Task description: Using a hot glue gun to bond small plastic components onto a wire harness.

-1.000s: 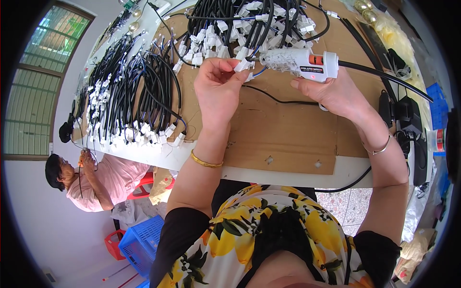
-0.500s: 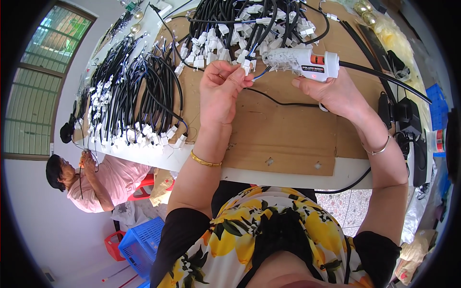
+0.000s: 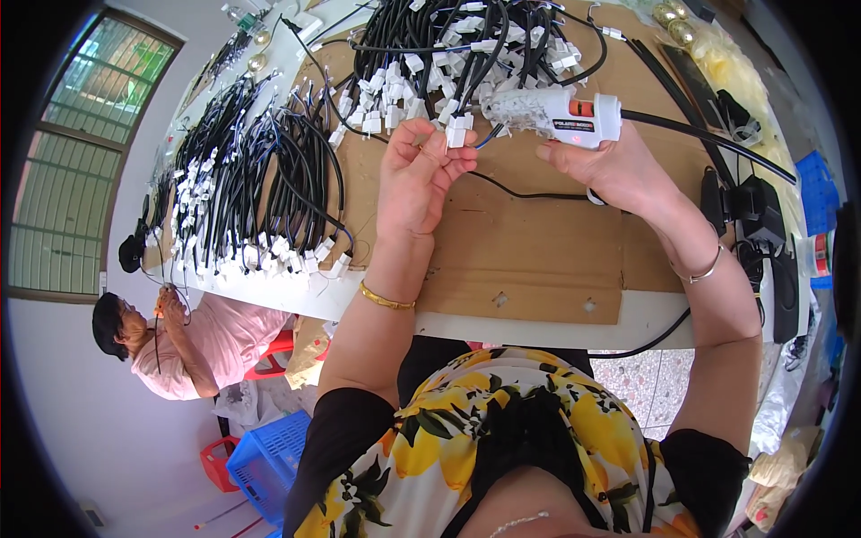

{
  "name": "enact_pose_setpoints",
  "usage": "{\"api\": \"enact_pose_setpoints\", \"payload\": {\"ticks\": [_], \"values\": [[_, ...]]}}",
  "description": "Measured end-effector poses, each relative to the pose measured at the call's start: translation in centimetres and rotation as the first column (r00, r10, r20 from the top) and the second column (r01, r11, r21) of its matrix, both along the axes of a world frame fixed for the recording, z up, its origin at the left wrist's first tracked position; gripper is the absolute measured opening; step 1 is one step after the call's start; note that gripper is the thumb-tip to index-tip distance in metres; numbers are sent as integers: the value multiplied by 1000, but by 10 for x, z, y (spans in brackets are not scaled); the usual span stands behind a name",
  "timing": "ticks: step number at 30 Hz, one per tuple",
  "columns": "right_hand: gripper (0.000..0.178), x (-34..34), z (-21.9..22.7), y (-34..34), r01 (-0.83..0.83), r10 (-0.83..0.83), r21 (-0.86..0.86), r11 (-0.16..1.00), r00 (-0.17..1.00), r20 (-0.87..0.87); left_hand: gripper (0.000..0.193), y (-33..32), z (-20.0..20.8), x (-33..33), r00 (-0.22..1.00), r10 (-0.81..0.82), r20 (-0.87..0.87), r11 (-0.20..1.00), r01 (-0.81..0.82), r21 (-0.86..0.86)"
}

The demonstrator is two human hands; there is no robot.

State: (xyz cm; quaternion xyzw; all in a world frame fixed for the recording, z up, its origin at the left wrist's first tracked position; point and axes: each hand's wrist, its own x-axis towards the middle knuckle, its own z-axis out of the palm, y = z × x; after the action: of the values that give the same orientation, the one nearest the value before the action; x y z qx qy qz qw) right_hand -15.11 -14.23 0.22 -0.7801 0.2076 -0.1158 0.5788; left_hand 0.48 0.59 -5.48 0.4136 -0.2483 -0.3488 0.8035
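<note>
My left hand (image 3: 414, 175) pinches a small white plastic connector (image 3: 456, 133) with black and blue wires, at the near side of the cable pile. A white hot glue gun (image 3: 578, 119) lies in my right hand (image 3: 619, 170), my fingers around its handle, largely hidden behind the body. The gun's front end, coated in stringy dried glue, points left at the connector; its tip is hard to make out there. From the gun's back a thick black rod or cord (image 3: 708, 139) runs off to the right.
Brown cardboard (image 3: 520, 260) covers the white table. Bundles of black cables with white connectors (image 3: 269, 179) lie left; another pile (image 3: 421, 54) is ahead. Black power adapters (image 3: 760, 212) sit at the right edge. A person in pink (image 3: 193, 345) works at far left beside a blue crate (image 3: 269, 453).
The connector shows more fully, lower against my left fingers, and my left thumb has shifted. The glue gun has moved slightly left in the view, still in my right hand.
</note>
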Motion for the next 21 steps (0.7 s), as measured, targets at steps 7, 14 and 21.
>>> {"api": "enact_pose_setpoints", "payload": {"ticks": [7, 14, 21], "values": [[21, 0, -6, 0, -7, 10, -45, 999, 998, 60, 9, 0, -2, 1, 998, -48, -48, 999, 48, -10], [21, -2, -1, 4, -10, 17, -97, 995, 997, 81, 11, 1, -3, 2, 996, -58, -70, 998, 58, -11], [20, -1, -5, 2, -14, 22, -92, 996, 996, 86, 15, 0, -4, 3, 993, -79, -88, 997, 78, -11]]}}
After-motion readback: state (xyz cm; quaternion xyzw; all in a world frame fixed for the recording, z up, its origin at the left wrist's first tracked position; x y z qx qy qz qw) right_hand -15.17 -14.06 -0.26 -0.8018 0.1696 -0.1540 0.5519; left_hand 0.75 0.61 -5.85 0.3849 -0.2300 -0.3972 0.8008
